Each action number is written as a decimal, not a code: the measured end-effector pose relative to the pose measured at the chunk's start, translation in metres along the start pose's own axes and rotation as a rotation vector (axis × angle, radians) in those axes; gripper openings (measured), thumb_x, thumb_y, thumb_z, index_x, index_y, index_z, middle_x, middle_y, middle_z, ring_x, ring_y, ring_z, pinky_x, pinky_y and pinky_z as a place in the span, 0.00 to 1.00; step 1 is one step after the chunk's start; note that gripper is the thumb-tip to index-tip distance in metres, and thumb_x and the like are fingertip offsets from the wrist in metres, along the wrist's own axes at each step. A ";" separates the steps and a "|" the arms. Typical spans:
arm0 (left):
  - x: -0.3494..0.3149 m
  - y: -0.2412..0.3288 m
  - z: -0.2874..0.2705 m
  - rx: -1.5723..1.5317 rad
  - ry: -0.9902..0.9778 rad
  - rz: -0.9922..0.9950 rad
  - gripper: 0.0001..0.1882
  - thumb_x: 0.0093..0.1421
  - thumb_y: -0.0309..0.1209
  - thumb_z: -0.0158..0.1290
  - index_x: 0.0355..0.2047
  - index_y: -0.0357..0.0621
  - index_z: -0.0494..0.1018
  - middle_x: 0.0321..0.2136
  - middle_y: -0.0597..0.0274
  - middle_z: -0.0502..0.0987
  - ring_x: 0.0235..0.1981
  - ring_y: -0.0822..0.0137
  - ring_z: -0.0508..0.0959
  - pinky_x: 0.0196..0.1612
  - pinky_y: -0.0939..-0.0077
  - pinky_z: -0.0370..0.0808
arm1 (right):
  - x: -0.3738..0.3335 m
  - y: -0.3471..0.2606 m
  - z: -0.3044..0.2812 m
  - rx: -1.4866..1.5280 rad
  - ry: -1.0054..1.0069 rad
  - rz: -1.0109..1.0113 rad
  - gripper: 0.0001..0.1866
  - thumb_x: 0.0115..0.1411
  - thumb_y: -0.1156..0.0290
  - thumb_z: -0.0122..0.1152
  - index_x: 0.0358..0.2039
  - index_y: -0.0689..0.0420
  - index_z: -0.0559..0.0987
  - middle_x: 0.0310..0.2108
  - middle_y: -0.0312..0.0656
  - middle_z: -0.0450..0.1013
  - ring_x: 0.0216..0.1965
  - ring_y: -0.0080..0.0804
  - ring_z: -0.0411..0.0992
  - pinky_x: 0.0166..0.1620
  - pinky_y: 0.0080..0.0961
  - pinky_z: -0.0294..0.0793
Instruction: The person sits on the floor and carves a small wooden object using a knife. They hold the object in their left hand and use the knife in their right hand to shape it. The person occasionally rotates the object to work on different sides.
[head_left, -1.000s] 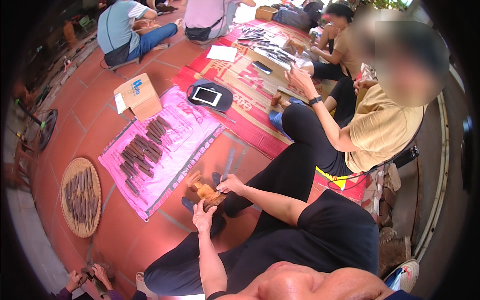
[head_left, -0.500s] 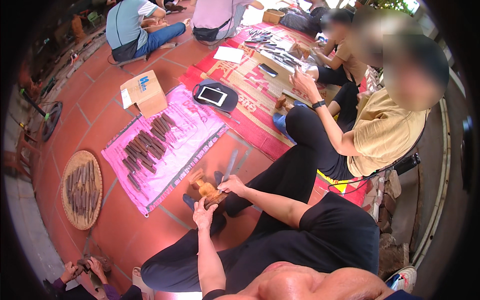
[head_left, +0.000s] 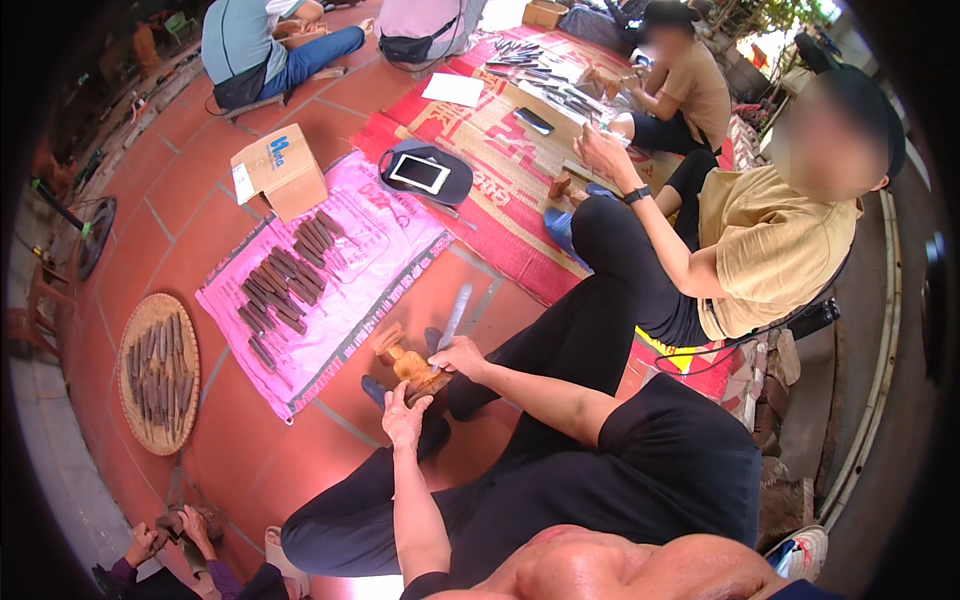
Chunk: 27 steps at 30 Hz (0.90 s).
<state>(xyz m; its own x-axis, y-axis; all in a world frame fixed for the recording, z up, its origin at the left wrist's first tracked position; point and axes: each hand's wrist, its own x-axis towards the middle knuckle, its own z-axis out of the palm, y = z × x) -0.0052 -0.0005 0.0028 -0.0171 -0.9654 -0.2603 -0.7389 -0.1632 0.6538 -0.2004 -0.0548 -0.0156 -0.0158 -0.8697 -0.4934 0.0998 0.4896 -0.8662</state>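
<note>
While your left hand (head_left: 403, 417) is gripping the wooden figure (head_left: 409, 367) off the lower-right edge of the pink sheet (head_left: 345, 295), your right hand (head_left: 461, 357) is pinching the gray tool (head_left: 458, 312) against it. You're apparently shaping it; the next stroke is probably calling for a steady hold.

A tile-floored woodcarving workshop, with rows of dark tools (head_left: 283, 287), a carved wooden piece (head_left: 408, 367) and seated co-workers (head_left: 765, 248).
</note>
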 end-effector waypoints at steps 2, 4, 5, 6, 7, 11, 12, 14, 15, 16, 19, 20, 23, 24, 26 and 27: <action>0.001 -0.002 0.000 0.001 0.007 0.006 0.32 0.44 0.48 0.63 0.50 0.52 0.72 0.41 0.59 0.71 0.44 0.55 0.75 0.46 0.60 0.73 | 0.001 0.002 0.005 -0.198 0.043 -0.009 0.09 0.45 0.71 0.69 0.21 0.59 0.77 0.19 0.37 0.73 0.19 0.21 0.69 0.24 0.19 0.67; 0.000 -0.003 0.000 -0.002 0.007 0.005 0.32 0.44 0.48 0.63 0.50 0.53 0.72 0.41 0.59 0.71 0.44 0.55 0.75 0.45 0.60 0.73 | 0.002 0.000 0.007 -0.167 0.052 0.004 0.09 0.44 0.72 0.70 0.23 0.59 0.77 0.19 0.37 0.73 0.19 0.22 0.69 0.24 0.19 0.68; 0.000 -0.003 0.000 0.001 0.009 -0.002 0.32 0.44 0.47 0.63 0.50 0.53 0.72 0.41 0.59 0.72 0.44 0.55 0.75 0.46 0.61 0.73 | 0.001 -0.003 0.006 -0.012 0.092 0.060 0.09 0.44 0.72 0.69 0.24 0.60 0.78 0.20 0.37 0.74 0.19 0.22 0.70 0.24 0.19 0.69; 0.000 -0.003 0.000 0.005 0.010 -0.010 0.32 0.45 0.46 0.63 0.50 0.53 0.72 0.40 0.59 0.72 0.45 0.55 0.75 0.47 0.61 0.72 | 0.001 -0.006 0.005 0.056 0.105 0.101 0.09 0.45 0.72 0.69 0.24 0.60 0.78 0.20 0.37 0.74 0.19 0.22 0.70 0.25 0.19 0.70; 0.000 -0.003 0.000 0.005 0.011 -0.016 0.31 0.45 0.45 0.63 0.50 0.53 0.72 0.40 0.60 0.72 0.45 0.56 0.75 0.47 0.62 0.72 | 0.000 -0.009 0.003 0.122 0.122 0.141 0.08 0.45 0.73 0.69 0.24 0.60 0.77 0.20 0.36 0.74 0.19 0.22 0.70 0.25 0.18 0.70; 0.000 0.000 -0.003 -0.018 -0.011 -0.023 0.31 0.45 0.46 0.63 0.50 0.53 0.72 0.40 0.60 0.72 0.45 0.56 0.75 0.47 0.62 0.72 | 0.000 -0.007 0.005 0.071 0.086 0.108 0.08 0.46 0.72 0.69 0.22 0.59 0.76 0.21 0.37 0.74 0.20 0.21 0.71 0.25 0.17 0.70; 0.000 0.001 -0.002 -0.021 -0.015 -0.021 0.31 0.45 0.46 0.63 0.50 0.52 0.72 0.40 0.60 0.72 0.45 0.56 0.75 0.47 0.62 0.72 | 0.000 -0.004 0.005 0.016 0.072 0.067 0.09 0.46 0.72 0.69 0.22 0.58 0.76 0.21 0.38 0.75 0.21 0.21 0.71 0.26 0.17 0.70; 0.000 0.002 -0.003 -0.016 -0.016 -0.018 0.31 0.45 0.46 0.63 0.51 0.52 0.72 0.40 0.60 0.72 0.46 0.56 0.75 0.48 0.62 0.72 | 0.002 0.002 0.005 -0.106 0.023 0.017 0.08 0.46 0.72 0.69 0.22 0.59 0.76 0.21 0.38 0.75 0.20 0.21 0.71 0.26 0.17 0.70; 0.000 0.004 -0.002 -0.013 -0.015 -0.014 0.31 0.45 0.45 0.63 0.51 0.52 0.72 0.40 0.60 0.72 0.45 0.56 0.75 0.48 0.62 0.72 | 0.004 0.004 0.005 -0.168 0.036 0.008 0.08 0.46 0.72 0.69 0.22 0.59 0.76 0.20 0.38 0.75 0.20 0.21 0.70 0.25 0.17 0.70; 0.000 0.003 -0.004 -0.009 -0.008 -0.012 0.31 0.45 0.45 0.63 0.51 0.52 0.72 0.40 0.60 0.72 0.45 0.56 0.75 0.48 0.62 0.72 | 0.005 0.002 0.008 -0.229 0.043 -0.004 0.08 0.46 0.73 0.69 0.23 0.59 0.76 0.20 0.38 0.74 0.19 0.21 0.70 0.25 0.16 0.70; -0.001 -0.003 0.000 -0.012 0.030 0.015 0.32 0.44 0.46 0.64 0.50 0.53 0.72 0.40 0.59 0.72 0.43 0.55 0.76 0.45 0.61 0.73 | 0.004 -0.006 0.006 0.094 0.191 0.154 0.09 0.48 0.71 0.68 0.27 0.60 0.77 0.24 0.39 0.76 0.20 0.23 0.71 0.28 0.19 0.72; -0.001 -0.005 0.000 -0.011 0.030 0.018 0.32 0.44 0.46 0.64 0.50 0.53 0.72 0.40 0.59 0.72 0.43 0.55 0.76 0.45 0.61 0.73 | 0.002 -0.009 0.007 0.099 0.170 0.146 0.09 0.48 0.70 0.68 0.28 0.60 0.77 0.24 0.39 0.76 0.21 0.24 0.72 0.28 0.19 0.72; 0.000 -0.005 0.001 -0.015 0.016 0.020 0.32 0.44 0.46 0.64 0.50 0.53 0.72 0.40 0.59 0.72 0.43 0.55 0.76 0.45 0.61 0.73 | 0.001 -0.009 0.007 0.071 0.084 0.109 0.10 0.47 0.70 0.69 0.28 0.60 0.78 0.23 0.39 0.76 0.23 0.24 0.73 0.28 0.19 0.73; 0.001 -0.005 0.002 -0.016 0.009 0.016 0.32 0.45 0.46 0.64 0.50 0.53 0.72 0.40 0.59 0.72 0.43 0.55 0.76 0.45 0.61 0.73 | 0.002 -0.007 0.007 -0.053 0.084 0.101 0.10 0.47 0.70 0.69 0.28 0.60 0.78 0.23 0.39 0.76 0.23 0.24 0.73 0.28 0.19 0.73; 0.001 -0.006 0.002 -0.013 0.005 0.005 0.32 0.45 0.46 0.64 0.50 0.53 0.72 0.40 0.60 0.72 0.44 0.55 0.76 0.45 0.61 0.73 | 0.003 -0.006 0.013 -0.294 0.071 0.083 0.10 0.47 0.70 0.69 0.27 0.60 0.78 0.23 0.39 0.75 0.24 0.24 0.73 0.28 0.19 0.73; 0.000 -0.005 0.002 -0.016 0.005 0.000 0.32 0.44 0.46 0.64 0.50 0.53 0.72 0.40 0.60 0.71 0.44 0.55 0.76 0.45 0.61 0.73 | 0.004 -0.006 0.013 -0.324 0.086 0.064 0.09 0.47 0.70 0.69 0.26 0.59 0.78 0.22 0.39 0.76 0.23 0.25 0.74 0.28 0.20 0.73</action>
<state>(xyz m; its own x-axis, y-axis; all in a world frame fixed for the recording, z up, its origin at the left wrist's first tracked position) -0.0032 0.0003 -0.0019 -0.0136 -0.9665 -0.2563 -0.7279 -0.1662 0.6652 -0.1877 -0.0619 -0.0117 -0.1047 -0.8346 -0.5408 -0.2181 0.5499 -0.8063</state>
